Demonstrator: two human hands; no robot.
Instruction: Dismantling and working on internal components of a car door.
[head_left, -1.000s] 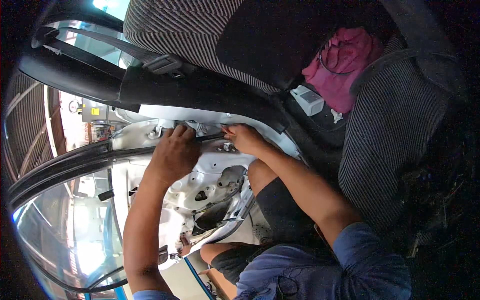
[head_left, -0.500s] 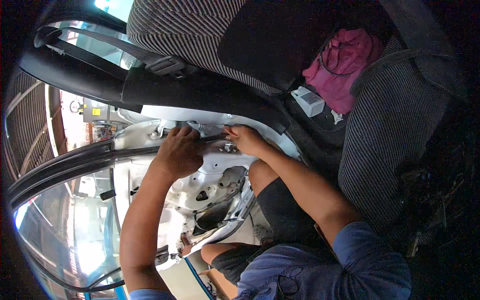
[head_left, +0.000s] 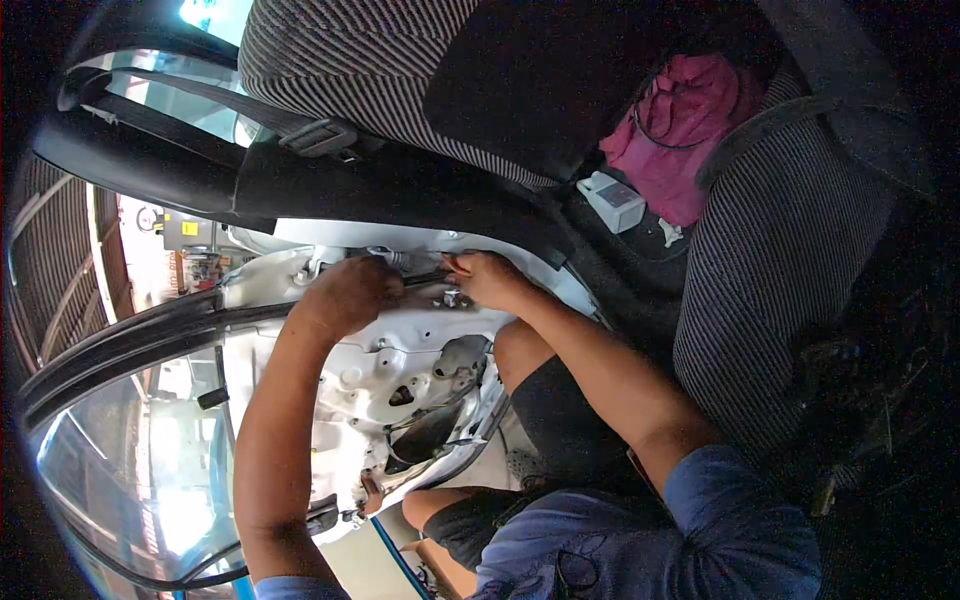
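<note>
My left hand (head_left: pixel 351 290), blurred, has its fingers curled down at the black rubber strip (head_left: pixel 262 312) along the white door's upper edge; what it holds is hidden. My right hand (head_left: pixel 482 276) pinches at that strip farther right, with a small reddish shape at its fingertips that I cannot make out. Beneath both hands, the bare inner door panel (head_left: pixel 376 372) shows holes, cables and fittings. A pale corrugated boot (head_left: pixel 395 259) and a white hinge bracket (head_left: pixel 325 255) sit just above.
Striped seats (head_left: pixel 775 280) fill the upper and right areas; a pink cloth (head_left: pixel 680 130) and white container (head_left: pixel 610 203) lie between them. A seat belt buckle (head_left: pixel 320 137) hangs by the dark pillar (head_left: pixel 150 180). Door glass (head_left: pixel 120 470) is at lower left; my knees are below.
My left hand and forearm have shifted slightly left along the strip, blurring. My right hand stays nearly in place. The view has shifted slightly.
</note>
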